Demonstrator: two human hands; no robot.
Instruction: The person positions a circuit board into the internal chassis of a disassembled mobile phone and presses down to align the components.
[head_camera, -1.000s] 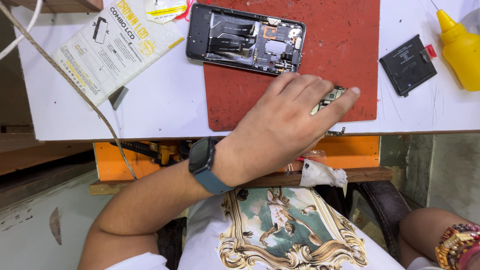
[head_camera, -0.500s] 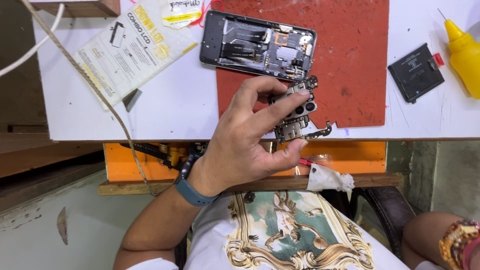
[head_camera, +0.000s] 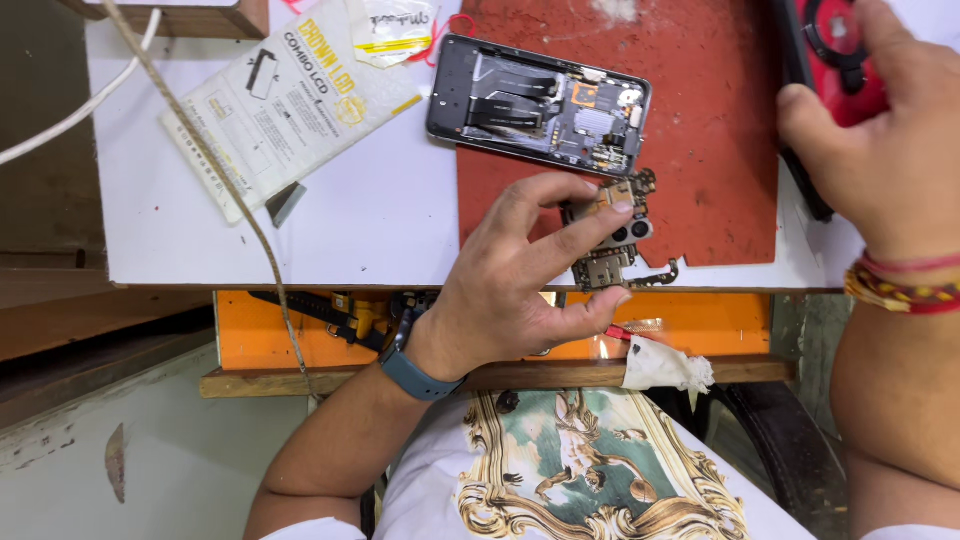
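Observation:
My left hand holds a small phone circuit board with camera modules between thumb and fingers, lifted just above the table's front edge. An opened phone body, its insides showing, lies on the red work mat right behind the board. My right hand is at the upper right, fingers wrapped around a black and red device that it partly hides. A blue watch sits on my left wrist.
A white packet with yellow print lies on the white tabletop at the left. A cord crosses it. An orange shelf with tools runs under the table; a white rag hangs there.
My left hand went from flat on the mat to lifting the circuit board. My right hand has come into view at the upper right, gripping the black and red device. The camera moved closer.

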